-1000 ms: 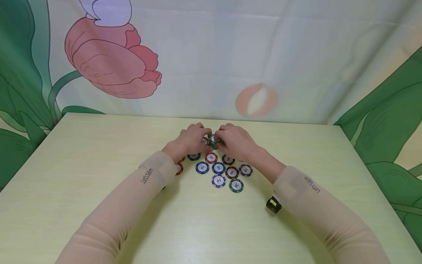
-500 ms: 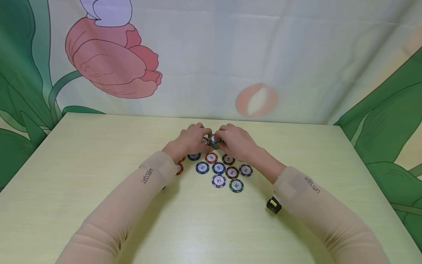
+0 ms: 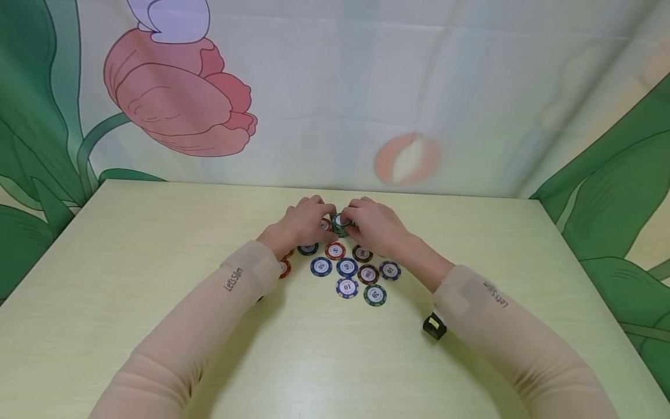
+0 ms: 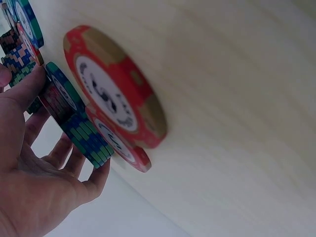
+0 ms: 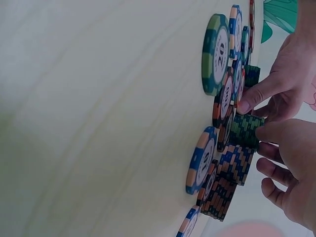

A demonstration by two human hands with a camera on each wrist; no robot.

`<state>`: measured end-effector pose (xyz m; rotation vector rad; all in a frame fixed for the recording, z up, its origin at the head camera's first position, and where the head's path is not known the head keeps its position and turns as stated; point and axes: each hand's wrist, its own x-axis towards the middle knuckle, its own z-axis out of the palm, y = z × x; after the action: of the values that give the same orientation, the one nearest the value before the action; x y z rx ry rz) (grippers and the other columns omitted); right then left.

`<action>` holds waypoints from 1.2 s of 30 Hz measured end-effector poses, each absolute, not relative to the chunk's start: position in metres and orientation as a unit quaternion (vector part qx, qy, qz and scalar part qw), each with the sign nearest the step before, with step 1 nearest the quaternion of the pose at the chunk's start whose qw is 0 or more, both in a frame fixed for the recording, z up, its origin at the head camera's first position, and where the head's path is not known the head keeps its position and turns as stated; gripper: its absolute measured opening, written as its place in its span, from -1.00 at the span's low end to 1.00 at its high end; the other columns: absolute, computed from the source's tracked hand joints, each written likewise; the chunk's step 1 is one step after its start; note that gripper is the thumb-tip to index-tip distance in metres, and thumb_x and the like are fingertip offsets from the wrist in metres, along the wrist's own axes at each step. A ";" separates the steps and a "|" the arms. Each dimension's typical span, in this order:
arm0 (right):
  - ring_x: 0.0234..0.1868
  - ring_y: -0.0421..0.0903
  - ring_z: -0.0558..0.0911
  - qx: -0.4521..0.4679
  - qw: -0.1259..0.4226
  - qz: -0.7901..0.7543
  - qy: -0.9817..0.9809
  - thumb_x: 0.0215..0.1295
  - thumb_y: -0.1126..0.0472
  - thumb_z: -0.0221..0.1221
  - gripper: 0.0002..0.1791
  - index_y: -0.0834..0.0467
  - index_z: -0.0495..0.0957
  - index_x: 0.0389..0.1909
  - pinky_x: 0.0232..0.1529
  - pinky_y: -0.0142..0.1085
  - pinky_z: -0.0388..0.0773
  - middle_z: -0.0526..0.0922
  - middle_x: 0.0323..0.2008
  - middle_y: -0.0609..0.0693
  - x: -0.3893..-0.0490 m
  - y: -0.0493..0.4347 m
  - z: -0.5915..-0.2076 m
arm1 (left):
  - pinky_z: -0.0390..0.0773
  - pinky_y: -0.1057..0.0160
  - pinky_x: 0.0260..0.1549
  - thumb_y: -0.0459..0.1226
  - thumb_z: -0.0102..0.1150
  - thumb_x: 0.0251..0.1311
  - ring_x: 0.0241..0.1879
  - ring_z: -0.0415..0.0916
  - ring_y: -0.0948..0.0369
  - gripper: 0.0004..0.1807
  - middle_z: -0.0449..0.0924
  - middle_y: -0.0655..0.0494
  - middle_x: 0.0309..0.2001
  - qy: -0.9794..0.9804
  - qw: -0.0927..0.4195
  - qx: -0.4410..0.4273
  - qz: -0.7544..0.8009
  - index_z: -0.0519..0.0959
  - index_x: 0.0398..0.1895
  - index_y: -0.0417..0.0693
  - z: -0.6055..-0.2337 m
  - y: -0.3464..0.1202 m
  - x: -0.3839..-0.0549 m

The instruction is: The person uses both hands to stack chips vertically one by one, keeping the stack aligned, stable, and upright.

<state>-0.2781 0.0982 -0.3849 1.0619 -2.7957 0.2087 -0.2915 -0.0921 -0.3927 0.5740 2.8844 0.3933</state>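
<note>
In the head view my left hand (image 3: pixel 305 222) and right hand (image 3: pixel 378 226) meet at a stack of green poker chips (image 3: pixel 341 227) toward the back of the table. The left thumb lies along the front of that stack, and the other left fingers reach behind, as the left wrist view shows. From the other side the right thumb presses the stack's upper edge, with the right fingers curled behind. Beside the green stack in the right wrist view stand a blue-and-peach stack (image 5: pixel 236 163) and a black-and-brown stack (image 5: pixel 219 196). Left of it is a blue-and-green stack (image 4: pixel 86 136).
Several loose chips lie flat before the stacks, among them a green 20 chip (image 3: pixel 375 295), a blue 10 chip (image 3: pixel 347 287) and a red 5 chip (image 3: pixel 335 251). A small black object (image 3: pixel 434 326) shows by the right sleeve. A printed curtain (image 3: pixel 314 116) hangs behind the table.
</note>
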 end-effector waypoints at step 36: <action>-0.43 -0.24 0.49 0.409 -0.119 0.085 -0.901 0.34 -0.07 0.36 -0.79 -0.06 0.62 -0.33 -0.36 -0.27 0.48 0.54 -0.46 -0.23 -0.229 0.153 -0.374 | 0.29 -0.21 0.26 0.06 0.33 0.32 0.27 0.30 -0.08 -0.35 0.37 -0.10 0.31 0.960 0.113 0.205 0.151 0.47 0.38 0.00 -0.392 -0.095 -0.295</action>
<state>-0.2285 0.1532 -0.3736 1.3912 -3.0663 0.2881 -0.2953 -0.0946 -0.3923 0.6021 2.8178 0.4434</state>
